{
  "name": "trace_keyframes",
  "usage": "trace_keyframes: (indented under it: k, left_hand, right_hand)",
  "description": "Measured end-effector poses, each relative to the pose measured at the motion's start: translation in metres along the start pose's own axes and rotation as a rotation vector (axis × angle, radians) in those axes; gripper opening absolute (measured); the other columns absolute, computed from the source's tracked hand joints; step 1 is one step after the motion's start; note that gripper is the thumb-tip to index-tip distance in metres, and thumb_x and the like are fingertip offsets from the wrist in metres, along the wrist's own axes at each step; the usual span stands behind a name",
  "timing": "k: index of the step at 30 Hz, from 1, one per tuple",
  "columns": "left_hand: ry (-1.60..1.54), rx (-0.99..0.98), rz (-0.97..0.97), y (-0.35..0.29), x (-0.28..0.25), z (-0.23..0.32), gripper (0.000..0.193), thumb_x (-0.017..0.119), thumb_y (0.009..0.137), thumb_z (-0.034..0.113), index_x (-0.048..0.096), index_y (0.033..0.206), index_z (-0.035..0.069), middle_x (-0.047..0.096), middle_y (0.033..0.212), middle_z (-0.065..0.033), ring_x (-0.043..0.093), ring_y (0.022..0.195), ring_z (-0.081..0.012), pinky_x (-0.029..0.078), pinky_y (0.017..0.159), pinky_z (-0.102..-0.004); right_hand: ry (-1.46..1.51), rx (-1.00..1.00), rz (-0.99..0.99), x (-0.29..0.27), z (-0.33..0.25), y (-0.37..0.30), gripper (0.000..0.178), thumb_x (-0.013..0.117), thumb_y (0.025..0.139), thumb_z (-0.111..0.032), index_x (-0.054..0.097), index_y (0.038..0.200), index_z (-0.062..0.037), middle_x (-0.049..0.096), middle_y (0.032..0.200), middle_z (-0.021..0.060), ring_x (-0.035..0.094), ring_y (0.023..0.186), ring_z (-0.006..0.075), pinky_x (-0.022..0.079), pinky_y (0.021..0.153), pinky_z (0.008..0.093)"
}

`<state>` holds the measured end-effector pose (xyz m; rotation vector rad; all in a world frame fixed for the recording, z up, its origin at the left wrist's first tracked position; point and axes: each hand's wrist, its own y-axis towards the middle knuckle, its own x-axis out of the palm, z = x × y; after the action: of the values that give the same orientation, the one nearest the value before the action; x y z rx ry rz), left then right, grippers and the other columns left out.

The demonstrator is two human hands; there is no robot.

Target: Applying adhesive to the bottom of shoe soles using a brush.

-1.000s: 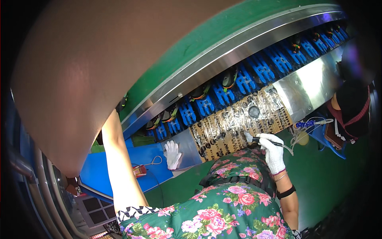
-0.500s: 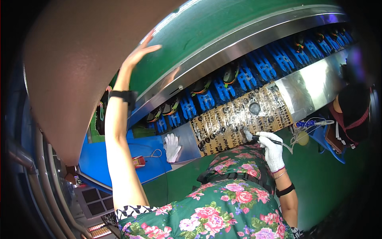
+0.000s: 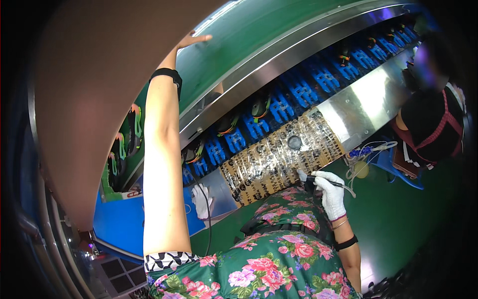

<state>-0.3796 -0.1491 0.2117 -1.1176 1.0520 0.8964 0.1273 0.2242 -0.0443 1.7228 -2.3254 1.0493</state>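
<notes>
My left hand is bare and reaches far up at the green surface behind the metal rail. One finger is stretched out; the rest is partly hidden behind a large brown panel. In a white knit glove, my right hand grips a brush with pale bristles and a dark handle. The bristles point at the near edge of a tape-covered board; whether they touch it I cannot tell. A round dark lid-like piece rests on that board.
Behind the board runs a row of blue holders, several with dark shoe parts. An empty white glove lies at the left by a blue surface. More shoe parts stand at far left. Another person is at the right.
My left hand has moved farther up and partly behind the brown panel. The view has shifted, so the board and holders appear farther left. My right hand keeps its grip on the brush.
</notes>
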Motion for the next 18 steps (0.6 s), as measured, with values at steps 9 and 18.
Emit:
trace_keyframes:
  k: [9,18]
  left_hand:
    - [0.414,0.184,-0.136,0.065,-0.002,0.149,0.136,0.056,0.07,0.092,0.004,0.163,0.008,0.02,0.164,-0.0286,0.017,0.154,-0.0409,0.016,0.125,-0.0501]
    - [-0.217,0.408,0.06,0.236,-0.004,0.265,0.104,0.058,0.094,0.063,0.005,0.163,0.006,0.045,0.153,-0.0258,0.034,0.148,-0.0367,0.024,0.122,-0.0454]
  right_hand:
    - [0.068,-0.017,0.056,-0.012,-0.014,-0.006,0.017,0.074,0.082,0.002,0.077,0.099,0.0008,0.077,0.095,0.0095,0.068,0.074,0.0114,0.052,0.064,0.0231]
    - [0.113,-0.087,0.165,-0.029,-0.052,0.009,0.014,0.073,0.085,-0.002,0.078,0.099,0.0001,0.076,0.092,0.0062,0.068,0.077,0.0103,0.052,0.065,0.0227]
